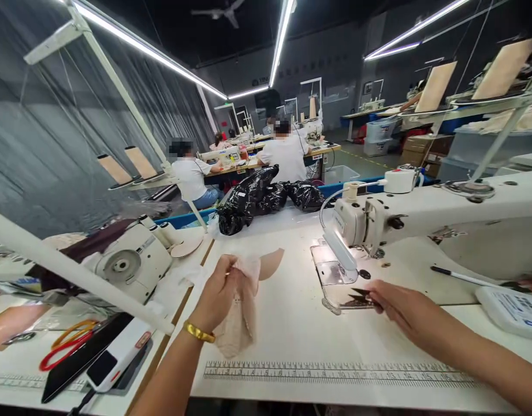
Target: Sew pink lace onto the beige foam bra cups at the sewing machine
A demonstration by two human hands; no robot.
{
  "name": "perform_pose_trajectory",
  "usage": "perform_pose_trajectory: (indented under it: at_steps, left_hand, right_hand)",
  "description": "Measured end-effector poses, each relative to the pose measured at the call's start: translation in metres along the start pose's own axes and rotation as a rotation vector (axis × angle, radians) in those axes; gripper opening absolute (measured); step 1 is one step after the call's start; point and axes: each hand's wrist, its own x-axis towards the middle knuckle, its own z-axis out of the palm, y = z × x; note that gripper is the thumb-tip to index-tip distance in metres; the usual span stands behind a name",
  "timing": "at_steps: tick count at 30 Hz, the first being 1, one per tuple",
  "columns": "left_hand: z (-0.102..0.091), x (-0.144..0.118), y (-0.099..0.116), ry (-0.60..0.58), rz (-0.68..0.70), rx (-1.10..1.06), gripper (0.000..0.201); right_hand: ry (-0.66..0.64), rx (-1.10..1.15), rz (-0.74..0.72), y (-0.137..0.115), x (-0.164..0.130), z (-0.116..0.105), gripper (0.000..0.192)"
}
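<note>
My left hand [220,292], with a gold bangle at the wrist, pinches a piece of thin beige fabric [237,323] that hangs down over the white table. Just behind it lies a curved tan piece [272,264], partly covered by the fabric. On the right, my right hand [398,306] is closed around small dark thread snips [360,294], their pointed blades apart and aimed left. The snips are over the metal plate [330,271] of the white sewing machine [361,219], below its lit lamp.
A ruler strip [335,372] runs along the table's front edge. To the left are another machine [127,260], red-handled scissors [66,346] and a white device [118,358]. Black plastic bags [266,199] sit at the back, with people in white shirts [285,159] beyond. A pen [458,275] lies right.
</note>
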Motion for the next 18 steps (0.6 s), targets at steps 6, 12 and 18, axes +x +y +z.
perform_pose_trajectory:
  at_steps: [6, 12, 18]
  left_hand:
    - [0.041, -0.014, 0.030, -0.178, -0.031, -0.168, 0.031]
    - [0.043, -0.023, 0.034, -0.417, -0.201, -0.613, 0.047]
    - [0.030, -0.024, 0.018, -0.428, -0.232, -0.712, 0.053]
  right_hand:
    - [-0.151, 0.526, 0.168, -0.107, 0.040, 0.013, 0.054]
    - [-0.078, 0.489, 0.174, -0.105, 0.084, 0.046, 0.007]
    - [0.038, 0.235, 0.012, -0.095, 0.069, 0.027, 0.025]
